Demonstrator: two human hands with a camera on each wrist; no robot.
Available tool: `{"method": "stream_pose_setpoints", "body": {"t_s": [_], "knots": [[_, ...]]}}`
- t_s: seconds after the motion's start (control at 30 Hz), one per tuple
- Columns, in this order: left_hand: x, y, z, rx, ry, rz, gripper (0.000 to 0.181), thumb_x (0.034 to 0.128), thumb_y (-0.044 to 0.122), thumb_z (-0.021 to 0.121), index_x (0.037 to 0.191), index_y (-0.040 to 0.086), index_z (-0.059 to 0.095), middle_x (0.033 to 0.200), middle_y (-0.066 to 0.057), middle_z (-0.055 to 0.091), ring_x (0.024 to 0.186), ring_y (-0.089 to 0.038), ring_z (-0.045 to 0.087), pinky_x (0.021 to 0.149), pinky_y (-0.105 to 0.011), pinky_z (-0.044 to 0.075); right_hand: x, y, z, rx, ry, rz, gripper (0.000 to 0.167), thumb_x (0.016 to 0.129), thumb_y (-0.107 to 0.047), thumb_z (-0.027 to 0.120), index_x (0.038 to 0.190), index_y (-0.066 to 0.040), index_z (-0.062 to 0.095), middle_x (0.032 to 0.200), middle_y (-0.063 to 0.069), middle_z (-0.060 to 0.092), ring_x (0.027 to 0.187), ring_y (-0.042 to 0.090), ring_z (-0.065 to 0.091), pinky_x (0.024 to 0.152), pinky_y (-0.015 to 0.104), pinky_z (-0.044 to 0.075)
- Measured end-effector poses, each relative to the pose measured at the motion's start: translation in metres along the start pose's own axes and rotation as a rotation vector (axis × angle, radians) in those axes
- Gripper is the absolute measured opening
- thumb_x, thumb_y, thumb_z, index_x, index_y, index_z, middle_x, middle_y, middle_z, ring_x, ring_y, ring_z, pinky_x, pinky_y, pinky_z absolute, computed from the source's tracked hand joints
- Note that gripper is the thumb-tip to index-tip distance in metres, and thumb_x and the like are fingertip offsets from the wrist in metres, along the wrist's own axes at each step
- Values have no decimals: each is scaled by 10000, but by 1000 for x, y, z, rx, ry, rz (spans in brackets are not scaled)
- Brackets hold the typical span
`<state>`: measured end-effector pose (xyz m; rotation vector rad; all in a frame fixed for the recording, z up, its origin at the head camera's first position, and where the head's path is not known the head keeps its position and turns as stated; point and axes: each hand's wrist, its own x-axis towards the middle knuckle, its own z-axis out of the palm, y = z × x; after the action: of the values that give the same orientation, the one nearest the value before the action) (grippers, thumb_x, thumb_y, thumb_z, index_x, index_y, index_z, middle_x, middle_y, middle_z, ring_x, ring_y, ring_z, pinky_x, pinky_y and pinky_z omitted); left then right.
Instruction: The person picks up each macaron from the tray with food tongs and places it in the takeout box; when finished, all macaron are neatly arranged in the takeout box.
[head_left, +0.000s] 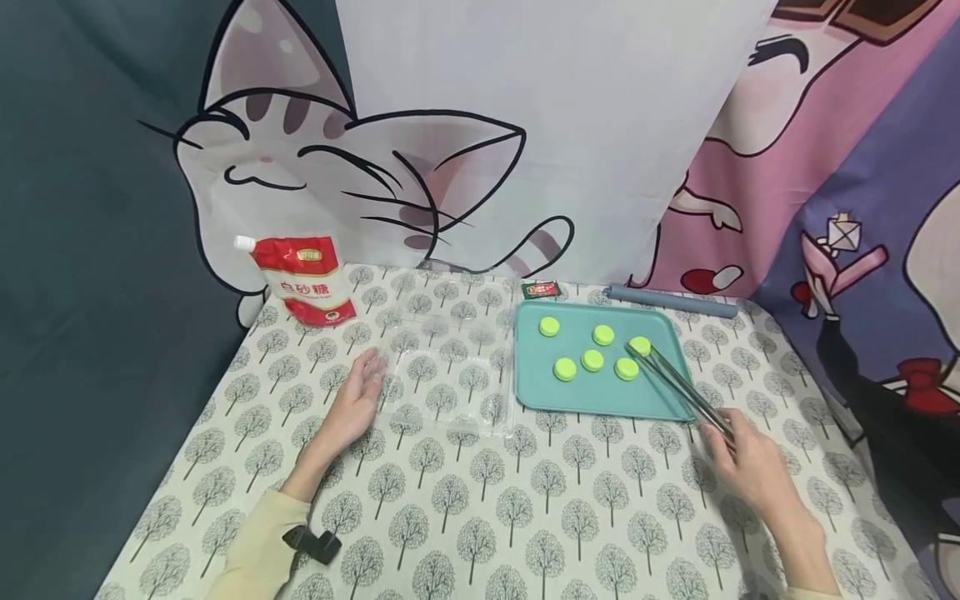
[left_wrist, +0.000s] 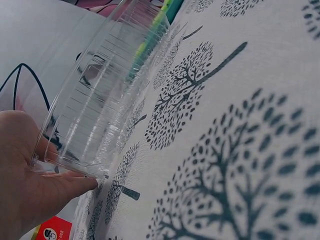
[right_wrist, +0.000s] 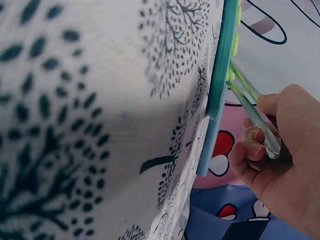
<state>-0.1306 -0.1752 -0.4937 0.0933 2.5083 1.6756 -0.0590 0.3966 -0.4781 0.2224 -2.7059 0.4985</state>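
Note:
My right hand [head_left: 753, 462] holds metal tongs [head_left: 690, 393], whose tips stand on either side of a yellow-green round piece [head_left: 640, 344] at the right of a teal tray [head_left: 607, 402]. Whether the tips press on it, I cannot tell. Several similar pieces [head_left: 592, 360] lie on the same tray. To the left, my left hand [head_left: 358, 398] holds the near left side of a clear plastic container [head_left: 450, 427]. In the left wrist view, its wall [left_wrist: 82, 117] rises beside the thumb, and part of a finger shows through the plastic.
A red and white pouch [head_left: 307, 279] with a white cap stands at the back left. Behind the tray are a small green and red packet [head_left: 542, 289] and a grey-blue rod [head_left: 671, 301]. A tree-patterned cloth [head_left: 480, 517] covers the table; printed curtains hang behind.

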Motion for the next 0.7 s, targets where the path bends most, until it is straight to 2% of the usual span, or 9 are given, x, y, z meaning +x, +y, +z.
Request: {"method": "stream_pose_setpoints", "body": {"t_s": [0.17, 0.37, 0.43, 0.57, 0.7], "knots": [[1, 2, 0, 3, -4, -3, 575, 1090, 129, 332, 1609, 15, 111, 1627, -256, 298, 1503, -421, 312, 1272, -553, 209, 2, -2, -1, 17, 32, -24, 296, 936, -69, 639, 1176, 95, 582, 698, 152, 628, 522, 198, 505, 432, 366, 417], [0, 3, 0, 2, -4, -7, 573, 1089, 122, 332, 1608, 14, 114, 1625, -261, 297, 1501, -423, 312, 1270, -554, 214, 11, -14, -4, 47, 58, -38, 297, 945, -71, 631, 1203, 68, 583, 749, 176, 667, 564, 293, 585, 464, 451, 486], [0, 3, 0, 2, -2, -3, 570, 1089, 119, 333, 1606, 9, 119, 1622, -263, 302, 1501, -422, 313, 1271, -552, 212, 15, -19, -4, 64, 77, -52, 301, 932, -59, 645, 1203, 59, 591, 749, 165, 667, 576, 298, 597, 472, 436, 506], [2, 2, -1, 0, 1, 1, 564, 1091, 123, 337, 1603, 7, 131, 1618, -261, 312, 1501, -416, 316, 1273, -545, 208, 24, -31, -3, 111, 102, -78, 304, 903, -33, 674, 1189, 51, 612, 730, 110, 648, 579, 146, 561, 473, 295, 493], [2, 2, 0, 5, -1, -10, 569, 1092, 131, 336, 1608, 17, 125, 1621, -258, 310, 1504, -412, 313, 1274, -543, 209, 36, -44, -1, 177, 83, -68, 261, 913, -39, 680, 1154, 36, 615, 710, 32, 596, 585, 0, 451, 472, 181, 394]]}}
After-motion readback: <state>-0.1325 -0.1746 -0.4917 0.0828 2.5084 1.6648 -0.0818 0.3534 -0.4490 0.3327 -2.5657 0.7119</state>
